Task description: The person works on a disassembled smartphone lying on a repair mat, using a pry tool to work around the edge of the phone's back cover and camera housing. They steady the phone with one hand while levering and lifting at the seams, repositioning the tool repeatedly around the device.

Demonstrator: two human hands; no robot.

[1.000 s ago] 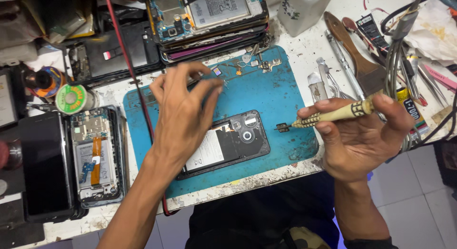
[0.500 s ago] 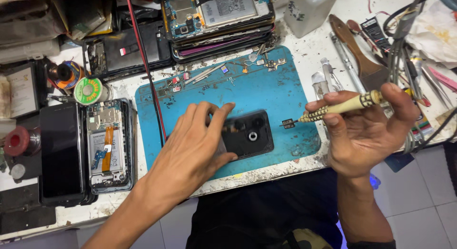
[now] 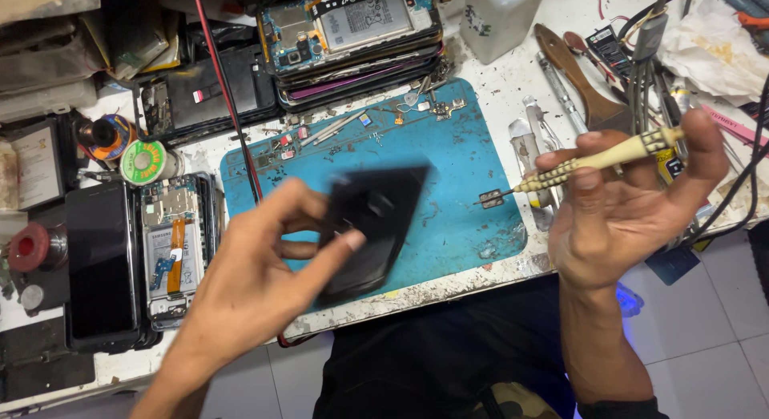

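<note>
L hand (image 3: 264,283) clamped on blurred black flat phone back (image 3: 372,227), long axis tilted, above blue mat (image 3: 465,171) centre | R hand (image 3: 625,203) pinching cream-handled screwdriver (image 3: 593,164), tip toward phone, just beside.

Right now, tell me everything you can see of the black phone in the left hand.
The black phone is a flat, dark slab, motion-blurred, so details are unclear. It is lifted and tilted above the blue mat, gripped by the left hand, thumb across its face. The right hand, apart, holds a cream-handled screwdriver.
</note>
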